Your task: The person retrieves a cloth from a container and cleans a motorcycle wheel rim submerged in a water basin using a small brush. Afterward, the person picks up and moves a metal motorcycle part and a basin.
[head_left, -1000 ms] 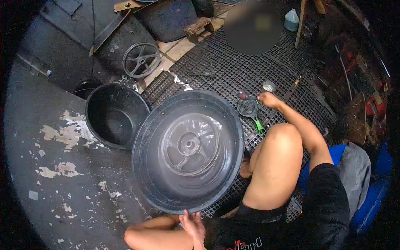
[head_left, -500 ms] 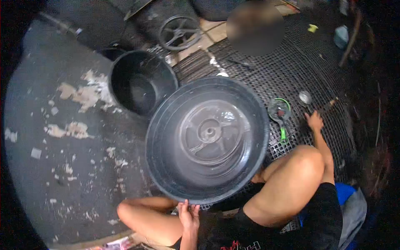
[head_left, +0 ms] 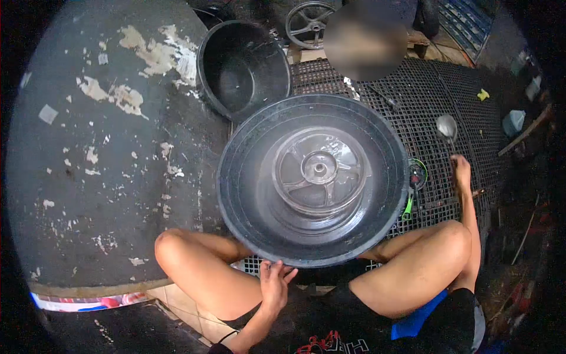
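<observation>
A large black basin [head_left: 236,236] stands between the knees. In it a spoked wheel rim [head_left: 321,207] lies flat under cloudy water. My left hand [head_left: 275,286] is at the basin's near edge, fingers apart, with the fingertips against the outside of the rim. Off to the right, my right hand [head_left: 463,171] is closed on the thin handle of a metal ladle [head_left: 446,126], whose round bowl points away from me. Between basin and right hand, a strainer with a green handle [head_left: 408,205] rests on the mat, partly hidden by the basin.
A deep black tub [head_left: 221,76] stands behind the basin at the left. Another spoked wheel [head_left: 311,25] leans at the back, next to a blurred patch. Black grid matting [head_left: 424,100] covers the floor; a worn dark surface [head_left: 118,194] fills the left. A yellow scrap [head_left: 483,94] lies far right.
My right hand has gone from reaching beside the ladle to closing on its handle. The view has shifted, so the basin looks more upright. My left hand stays at the basin's rim.
</observation>
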